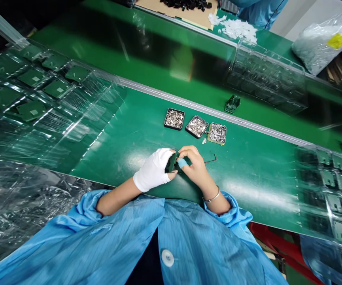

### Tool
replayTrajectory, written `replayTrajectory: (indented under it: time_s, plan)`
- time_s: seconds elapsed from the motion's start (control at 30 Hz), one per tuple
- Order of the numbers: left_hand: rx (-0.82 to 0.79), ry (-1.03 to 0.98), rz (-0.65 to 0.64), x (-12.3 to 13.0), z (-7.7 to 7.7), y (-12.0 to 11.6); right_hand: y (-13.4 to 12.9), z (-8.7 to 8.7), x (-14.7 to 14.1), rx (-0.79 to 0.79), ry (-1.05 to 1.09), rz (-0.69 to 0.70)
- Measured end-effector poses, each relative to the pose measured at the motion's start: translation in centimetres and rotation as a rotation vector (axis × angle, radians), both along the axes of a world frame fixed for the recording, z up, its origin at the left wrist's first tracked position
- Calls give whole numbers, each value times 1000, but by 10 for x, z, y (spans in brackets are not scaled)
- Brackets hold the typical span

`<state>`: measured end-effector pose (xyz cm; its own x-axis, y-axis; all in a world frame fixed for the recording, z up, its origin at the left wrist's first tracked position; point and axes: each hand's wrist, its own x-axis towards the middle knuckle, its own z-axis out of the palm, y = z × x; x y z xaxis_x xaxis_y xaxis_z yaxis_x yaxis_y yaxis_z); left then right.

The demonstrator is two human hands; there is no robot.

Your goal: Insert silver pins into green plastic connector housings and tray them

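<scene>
My left hand [155, 169], in a white glove with bare fingertips, is closed around a small dark green part [172, 162], held on edge above the bench. My right hand [193, 164], with a blue cover on its thumb, pinches at that part's right side; whatever sits between those fingertips is too small to make out. A hex key [211, 159] lies on the bench just right of my right hand. Beyond my hands stand a tray of small metal pieces [174, 118], a second such tray [197, 126] and a third tray [217, 133].
Clear plastic trays with green parts [30, 111] lie at the left, and another such tray [337, 182] at the right. Past the metal rail [188, 105] sit a green part [232, 103] and a clear tray stack [267, 79]. A plastic bag [316, 47] stands at the back right.
</scene>
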<state>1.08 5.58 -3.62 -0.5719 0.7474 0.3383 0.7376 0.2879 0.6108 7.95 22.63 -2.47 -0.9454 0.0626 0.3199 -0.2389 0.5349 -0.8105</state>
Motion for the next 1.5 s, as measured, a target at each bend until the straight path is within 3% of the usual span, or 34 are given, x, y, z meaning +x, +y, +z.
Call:
replayTrajectory:
  time_s: [0.47, 0.7, 0.97, 1.13, 1.33, 1.5]
  plan:
    - [100, -128, -7, 4, 1, -2, -3, -1, -1, -49, 9, -2]
    - [95, -155, 91, 4, -2, 8, -9, -2, 0, -57, 23, -60]
    - [33, 20, 135, -3, -2, 11, -15, -5, 2, -26, 14, -43]
    - [-58, 172, 281, 9, -8, 17, -16, -10, 2, 28, -19, -128]
    - [11, -49, 182, 8, -12, 16, -3, -11, -2, -11, -141, -85]
    - [55, -346, 78, 0, -5, 8, -9, -3, -2, 100, -136, -36]
